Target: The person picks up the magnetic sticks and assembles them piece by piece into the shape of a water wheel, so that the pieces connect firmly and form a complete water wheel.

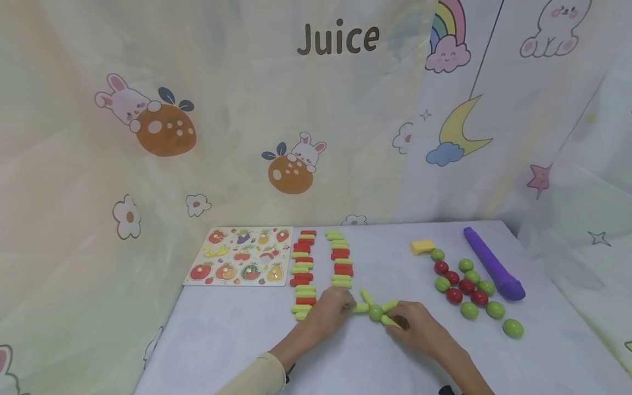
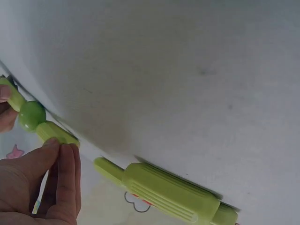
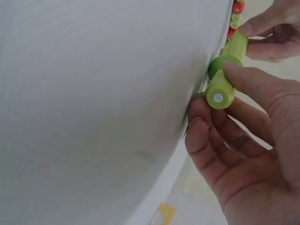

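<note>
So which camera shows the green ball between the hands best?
Left wrist view: the green ball looks large and mostly unobstructed. Head shows it small; right wrist shows it partly hidden by the right hand.

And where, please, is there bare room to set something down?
Bare table lies between the right stick column and yellow block, and in front of the fruit board. It is crowded around both hands and among the red and green balls.

- I see the left hand pinching, thumb against fingertips.
- I have the right hand pinching too, its fingers bent.
- Left forearm and right forearm angle inward.
</note>
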Tool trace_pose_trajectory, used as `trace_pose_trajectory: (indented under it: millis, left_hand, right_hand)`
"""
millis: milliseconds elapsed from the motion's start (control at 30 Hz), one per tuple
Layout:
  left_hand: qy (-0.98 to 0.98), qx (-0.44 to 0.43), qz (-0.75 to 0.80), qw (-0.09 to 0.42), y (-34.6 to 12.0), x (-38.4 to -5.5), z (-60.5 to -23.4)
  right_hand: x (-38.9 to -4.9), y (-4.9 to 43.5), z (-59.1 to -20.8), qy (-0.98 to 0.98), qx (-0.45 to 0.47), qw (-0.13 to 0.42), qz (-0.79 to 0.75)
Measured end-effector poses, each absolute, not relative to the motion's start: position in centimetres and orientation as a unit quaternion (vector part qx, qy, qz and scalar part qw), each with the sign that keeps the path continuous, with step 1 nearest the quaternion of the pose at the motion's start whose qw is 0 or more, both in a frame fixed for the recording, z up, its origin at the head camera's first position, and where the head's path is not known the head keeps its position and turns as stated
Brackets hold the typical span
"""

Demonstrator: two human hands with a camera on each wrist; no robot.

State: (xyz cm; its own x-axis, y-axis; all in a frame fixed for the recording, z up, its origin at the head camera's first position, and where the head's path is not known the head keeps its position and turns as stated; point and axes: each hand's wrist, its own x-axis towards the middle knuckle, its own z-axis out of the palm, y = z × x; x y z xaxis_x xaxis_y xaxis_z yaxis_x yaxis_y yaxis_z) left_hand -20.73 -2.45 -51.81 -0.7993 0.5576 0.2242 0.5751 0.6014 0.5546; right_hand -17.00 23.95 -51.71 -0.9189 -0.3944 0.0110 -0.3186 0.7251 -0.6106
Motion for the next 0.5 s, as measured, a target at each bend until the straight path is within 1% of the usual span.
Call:
trace_pose_trajectory:
  millis: [133,200,233,300,333,400,467,500]
  left_hand:
    - [-0.898,-0.318,-0.304,0.020,-2.3,-20.6,-51.6]
    - [-0.897,-0.321,-0.304,0.015,-2.4,-20.6,-51.5]
    - [-0.896,-0.322,-0.307,0.010,-2.4,-20.7,-51.4]
    - [-0.893,-0.308,-0.327,-0.020,-2.7,-20.9,-51.2]
    - [-0.891,-0.296,-0.344,-0.035,-3.0,-21.1,-51.0]
    - [-0.888,-0.260,-0.375,-0.059,-3.5,-21.5,-50.5]
    - [-0.895,-0.225,-0.380,-0.063,-4.1,-22.1,-50.1]
    - [-0.901,-0.219,-0.370,-0.054,-4.3,-22.5,-50.0]
  right_hand:
    - [-17.0,23.8,-51.6,0.928,-0.185,0.060,-0.318]
    - [-17.0,23.8,-51.6,0.927,-0.186,0.060,-0.320]
    - [-17.0,23.8,-51.6,0.926,-0.190,0.059,-0.321]
    - [-17.1,24.1,-51.6,0.924,-0.196,0.055,-0.324]
    - [-17.1,24.3,-51.6,0.923,-0.199,0.045,-0.325]
    - [-17.3,24.8,-51.4,0.924,-0.210,0.007,-0.321]
    - [-17.6,25.2,-51.3,0.928,-0.219,-0.042,-0.298]
    - [-17.7,25.4,-51.2,0.930,-0.225,-0.064,-0.283]
